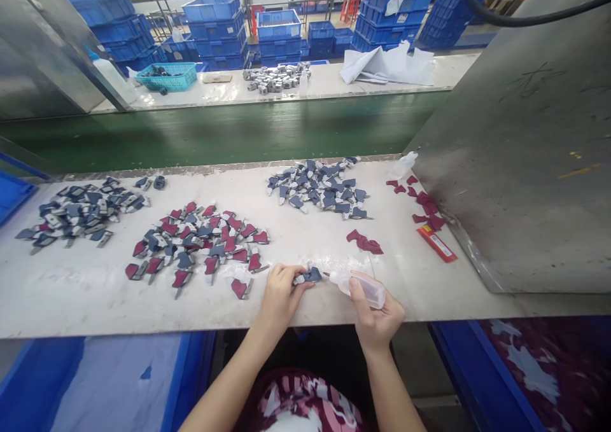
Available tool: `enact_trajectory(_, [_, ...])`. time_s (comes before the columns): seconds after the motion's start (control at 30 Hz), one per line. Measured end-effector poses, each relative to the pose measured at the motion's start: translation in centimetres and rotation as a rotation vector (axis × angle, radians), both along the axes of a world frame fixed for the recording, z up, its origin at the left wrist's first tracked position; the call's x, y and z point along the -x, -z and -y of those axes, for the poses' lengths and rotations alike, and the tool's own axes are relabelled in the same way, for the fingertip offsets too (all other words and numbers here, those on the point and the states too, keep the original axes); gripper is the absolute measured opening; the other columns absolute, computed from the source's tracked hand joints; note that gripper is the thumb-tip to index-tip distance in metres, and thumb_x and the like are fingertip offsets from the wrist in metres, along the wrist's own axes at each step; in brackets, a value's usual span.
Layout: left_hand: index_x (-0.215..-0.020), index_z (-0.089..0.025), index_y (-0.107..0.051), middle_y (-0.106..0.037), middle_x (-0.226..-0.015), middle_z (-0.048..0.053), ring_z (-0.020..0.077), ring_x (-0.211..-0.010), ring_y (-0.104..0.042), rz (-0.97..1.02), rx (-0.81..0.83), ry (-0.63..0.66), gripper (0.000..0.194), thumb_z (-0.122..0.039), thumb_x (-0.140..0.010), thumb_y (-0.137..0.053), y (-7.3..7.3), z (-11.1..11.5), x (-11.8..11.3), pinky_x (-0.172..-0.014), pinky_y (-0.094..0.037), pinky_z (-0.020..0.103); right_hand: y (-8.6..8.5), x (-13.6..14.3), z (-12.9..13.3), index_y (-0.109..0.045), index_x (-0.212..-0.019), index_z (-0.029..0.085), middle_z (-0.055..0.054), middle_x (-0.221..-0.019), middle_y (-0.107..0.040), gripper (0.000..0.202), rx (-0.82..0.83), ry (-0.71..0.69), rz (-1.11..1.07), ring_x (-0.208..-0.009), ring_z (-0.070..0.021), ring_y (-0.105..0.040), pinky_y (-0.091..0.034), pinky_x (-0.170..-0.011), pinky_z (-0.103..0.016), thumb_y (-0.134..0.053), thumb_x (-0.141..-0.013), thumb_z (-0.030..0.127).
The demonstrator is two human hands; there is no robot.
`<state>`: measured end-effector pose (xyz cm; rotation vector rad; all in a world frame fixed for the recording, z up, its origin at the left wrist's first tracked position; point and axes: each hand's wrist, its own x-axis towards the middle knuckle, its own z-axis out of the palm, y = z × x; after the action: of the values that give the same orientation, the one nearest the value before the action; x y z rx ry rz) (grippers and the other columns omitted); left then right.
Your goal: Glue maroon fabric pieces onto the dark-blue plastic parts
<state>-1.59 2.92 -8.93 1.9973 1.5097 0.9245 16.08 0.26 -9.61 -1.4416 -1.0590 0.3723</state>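
Note:
My left hand pinches a small dark blue and grey plastic part just above the table's front edge. A clear squeeze bottle with a thin nozzle is gripped in my right hand. Its tip points left at the blue part, close to it; whether they touch I cannot tell. Left of my hands lies a pile of maroon-and-grey parts. Beyond them is a heap of blue-and-grey parts. Several loose maroon pieces lie up and to the right of the bottle.
Another pile of blue-grey parts is at far left. A red packet lies beside more maroon pieces, near a metal panel. A green conveyor belt runs behind the table. Blue bins stand below the front edge.

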Motion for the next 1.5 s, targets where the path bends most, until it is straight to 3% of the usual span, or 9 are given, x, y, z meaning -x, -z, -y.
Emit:
enact_trajectory(0.37, [-0.098, -0.018, -0.067, -0.071, -0.088, 0.005, 0.023, -0.085, -0.065, 0.01, -0.018, 0.004, 0.012, -0.018, -0.087, -0.071, 0.1, 0.0, 0.0, -0.079, -0.053, 0.037, 0.3, -0.1, 0.4, -0.077, -0.077, 0.014, -0.007, -0.068, -0.075, 0.027, 0.03, 0.079, -0.054, -0.057, -0.0229, -0.07, -0.054, -0.051, -0.03, -0.075, -0.079, 0.041])
enact_trajectory(0.87, [-0.1, -0.02, -0.067, -0.07, -0.089, 0.005, 0.0232, -0.086, -0.065, 0.04, 0.015, -0.004, 0.013, -0.02, -0.088, -0.071, -0.1, 0.1, 0.0, -0.079, -0.053, 0.037, -0.2, 0.9, 0.1, -0.076, -0.076, 0.014, -0.008, -0.067, -0.074, 0.027, 0.095, -0.069, -0.142, -0.057, -0.0226, -0.07, -0.056, -0.05, -0.03, -0.074, -0.078, 0.041])
enact_trajectory(1.5, [-0.101, -0.02, -0.067, -0.071, -0.09, 0.005, 0.0234, -0.087, -0.065, 0.042, 0.034, 0.015, 0.015, -0.02, -0.087, -0.072, -0.1, 0.1, 0.0, -0.079, -0.054, 0.038, -0.2, 1.5, -0.2, -0.077, -0.083, 0.013, -0.008, -0.069, -0.074, 0.03, 0.14, -0.079, -0.168, -0.057, -0.0222, -0.07, -0.056, -0.051, -0.031, -0.075, -0.079, 0.042])
